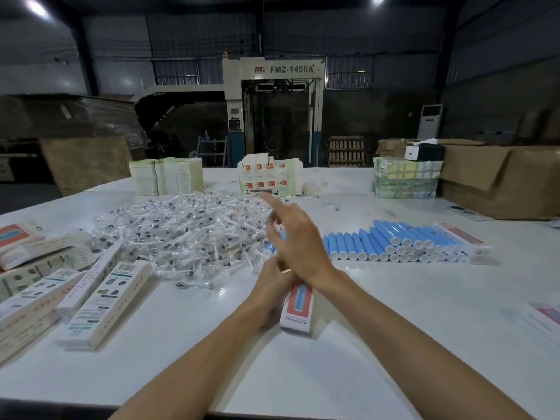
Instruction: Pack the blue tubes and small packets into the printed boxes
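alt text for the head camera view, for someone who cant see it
A person's left hand grips a red-and-white printed box over a white table while the right hand, fingers spread, reaches across it. Beyond lie a pile of small clear packets, rows of blue tubes to the right and more boxes to the left.

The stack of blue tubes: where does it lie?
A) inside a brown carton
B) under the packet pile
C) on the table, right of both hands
C: the stack of blue tubes lies on the table, right of the right hand, caps toward the camera.
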The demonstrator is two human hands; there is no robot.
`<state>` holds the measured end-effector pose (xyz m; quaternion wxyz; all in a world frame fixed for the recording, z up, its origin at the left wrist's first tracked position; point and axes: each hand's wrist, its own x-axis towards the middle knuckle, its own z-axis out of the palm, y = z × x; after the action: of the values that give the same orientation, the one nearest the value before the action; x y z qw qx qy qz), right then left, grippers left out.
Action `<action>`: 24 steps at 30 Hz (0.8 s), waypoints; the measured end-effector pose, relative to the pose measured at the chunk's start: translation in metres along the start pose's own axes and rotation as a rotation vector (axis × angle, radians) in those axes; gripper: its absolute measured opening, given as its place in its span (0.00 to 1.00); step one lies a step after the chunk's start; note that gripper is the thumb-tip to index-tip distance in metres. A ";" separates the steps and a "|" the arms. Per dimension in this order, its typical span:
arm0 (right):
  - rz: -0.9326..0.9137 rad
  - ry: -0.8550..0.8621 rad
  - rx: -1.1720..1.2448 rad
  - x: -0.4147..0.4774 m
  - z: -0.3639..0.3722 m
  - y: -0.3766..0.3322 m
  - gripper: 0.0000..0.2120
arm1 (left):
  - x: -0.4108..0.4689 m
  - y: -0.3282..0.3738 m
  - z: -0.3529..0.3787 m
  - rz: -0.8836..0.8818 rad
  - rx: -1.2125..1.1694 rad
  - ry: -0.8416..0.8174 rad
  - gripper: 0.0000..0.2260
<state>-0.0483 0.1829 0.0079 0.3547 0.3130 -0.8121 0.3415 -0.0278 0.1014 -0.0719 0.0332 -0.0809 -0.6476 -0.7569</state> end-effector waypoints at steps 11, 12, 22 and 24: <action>0.334 0.292 0.480 0.004 -0.092 0.061 0.09 | -0.007 0.014 0.001 0.145 0.130 0.047 0.18; 0.335 0.278 0.478 0.006 -0.091 0.059 0.10 | -0.007 0.014 0.001 0.161 0.132 0.047 0.17; 0.379 -0.160 0.292 0.009 -0.072 0.061 0.07 | -0.007 0.013 0.001 0.236 0.153 0.053 0.14; 0.349 -0.212 0.275 0.009 -0.072 0.060 0.05 | -0.007 0.014 0.000 0.240 0.157 0.055 0.13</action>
<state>-0.0718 0.2709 0.0322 0.1572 0.2473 -0.8326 0.4700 -0.0191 0.0990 -0.0598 0.1476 -0.1340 -0.6893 -0.6966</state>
